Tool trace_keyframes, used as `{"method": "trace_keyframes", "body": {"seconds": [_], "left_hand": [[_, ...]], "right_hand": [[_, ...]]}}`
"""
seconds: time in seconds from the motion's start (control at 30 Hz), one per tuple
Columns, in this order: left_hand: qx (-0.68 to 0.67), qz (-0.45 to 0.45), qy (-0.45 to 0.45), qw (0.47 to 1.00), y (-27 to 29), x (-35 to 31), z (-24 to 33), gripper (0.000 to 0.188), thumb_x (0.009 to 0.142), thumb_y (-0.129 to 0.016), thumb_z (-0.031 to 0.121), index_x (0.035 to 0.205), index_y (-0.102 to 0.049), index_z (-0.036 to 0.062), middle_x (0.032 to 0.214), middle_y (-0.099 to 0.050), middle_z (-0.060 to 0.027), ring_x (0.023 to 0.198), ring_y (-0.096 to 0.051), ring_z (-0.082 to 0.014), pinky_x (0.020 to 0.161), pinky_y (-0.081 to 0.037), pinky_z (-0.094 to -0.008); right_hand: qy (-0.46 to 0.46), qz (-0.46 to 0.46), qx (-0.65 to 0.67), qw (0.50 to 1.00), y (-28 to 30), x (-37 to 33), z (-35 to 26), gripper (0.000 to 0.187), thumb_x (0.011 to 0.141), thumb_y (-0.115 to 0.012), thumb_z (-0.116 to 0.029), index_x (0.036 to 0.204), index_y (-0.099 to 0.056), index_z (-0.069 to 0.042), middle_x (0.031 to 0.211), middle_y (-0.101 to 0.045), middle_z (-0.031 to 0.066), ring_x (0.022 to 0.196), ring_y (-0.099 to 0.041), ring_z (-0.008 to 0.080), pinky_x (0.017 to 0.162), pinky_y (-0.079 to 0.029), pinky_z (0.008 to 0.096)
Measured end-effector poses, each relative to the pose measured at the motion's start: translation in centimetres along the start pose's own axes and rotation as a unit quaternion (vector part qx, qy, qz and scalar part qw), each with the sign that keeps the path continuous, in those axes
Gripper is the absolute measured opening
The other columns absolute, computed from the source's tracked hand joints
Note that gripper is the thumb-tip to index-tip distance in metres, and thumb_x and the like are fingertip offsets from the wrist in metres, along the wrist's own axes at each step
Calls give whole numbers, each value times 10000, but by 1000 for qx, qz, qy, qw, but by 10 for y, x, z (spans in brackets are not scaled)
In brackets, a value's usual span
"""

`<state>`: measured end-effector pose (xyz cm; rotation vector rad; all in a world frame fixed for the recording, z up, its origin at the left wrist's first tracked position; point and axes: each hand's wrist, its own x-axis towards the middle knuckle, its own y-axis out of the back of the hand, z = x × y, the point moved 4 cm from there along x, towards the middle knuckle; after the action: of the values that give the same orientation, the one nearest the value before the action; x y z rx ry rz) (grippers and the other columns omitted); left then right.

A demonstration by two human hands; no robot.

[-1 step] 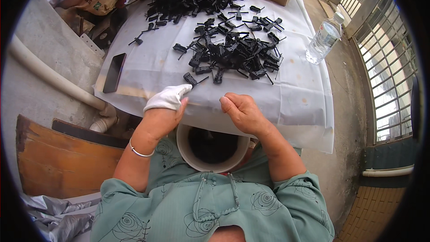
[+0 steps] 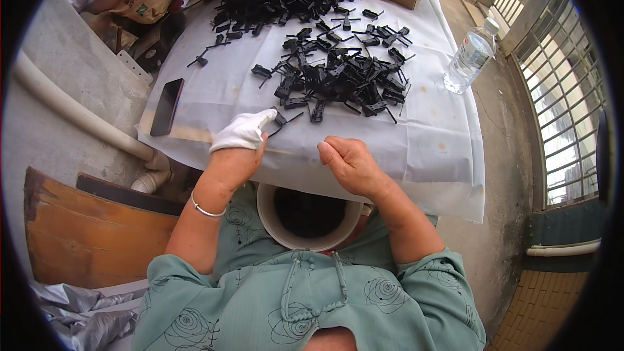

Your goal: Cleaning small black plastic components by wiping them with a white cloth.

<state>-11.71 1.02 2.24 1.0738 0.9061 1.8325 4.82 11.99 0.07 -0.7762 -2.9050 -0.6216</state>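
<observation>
Fingertips [image 2: 268,116] of the gloved left hand [image 2: 243,131] touch a small black piece [image 2: 280,119] beside the nearer black pile [image 2: 344,70]; I cannot tell if they pinch it. The bare right hand [image 2: 350,161] is curled tight over the white sheet [image 2: 429,149], with its inside hidden.

I'm sitting in what looks like a makeshift workshop, perhaps at a home, with a bare grey concrete floor [image 2: 502,136]. Heaps of small black plastic parts [image 2: 348,78] lie across my plastic-draped white table [image 2: 208,88], while a thick off-white plastic drainpipe [image 2: 78,112] runs by on my left and a long metal window grille [image 2: 565,97] stands on my right
</observation>
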Motion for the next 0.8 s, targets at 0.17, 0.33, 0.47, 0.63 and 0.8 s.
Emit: {"method": "trace_keyframes", "body": {"seconds": [0.17,0.33,0.47,0.63,0.8], "left_hand": [[57,-41,-53,996,-29,30,-18,297,770,-598,82,1064,-579,42,1016,-591,-174,939,-557,-348,825,-459,-389],[-37,-29,-75,996,-27,7,12,252,764,-622,83,1003,-572,17,955,-583,-166,854,-576,-314,770,-479,-353],[-147,-42,-70,986,-17,2,32,262,804,-613,65,1048,-536,8,945,-582,-117,827,-579,-218,745,-479,-299],[-350,33,23,936,-29,-3,24,290,832,-607,84,1093,-506,7,906,-563,-56,759,-529,-113,674,-457,-242],[-267,-36,58,961,-15,-2,34,256,812,-635,90,1043,-550,19,885,-568,-59,718,-518,-118,660,-454,-252]], "right_hand": [[115,61,-97,987,-2,-1,5,152,877,-534,-136,778,-540,-20,629,-519,119,549,-486,276,534,-415,340],[200,77,-202,956,-11,-6,-11,72,805,-607,-85,835,-561,-38,684,-547,120,588,-546,302,524,-428,378],[237,40,-199,950,-17,-7,-9,143,783,-625,-58,907,-561,-23,709,-552,117,582,-546,291,515,-434,369],[249,82,-82,962,-15,-6,-17,127,800,-614,-76,884,-530,-29,718,-549,127,617,-564,309,532,-447,383],[276,107,-136,945,-10,-6,-9,110,816,-621,-66,834,-528,-11,682,-546,69,539,-516,176,497,-414,290]]}}
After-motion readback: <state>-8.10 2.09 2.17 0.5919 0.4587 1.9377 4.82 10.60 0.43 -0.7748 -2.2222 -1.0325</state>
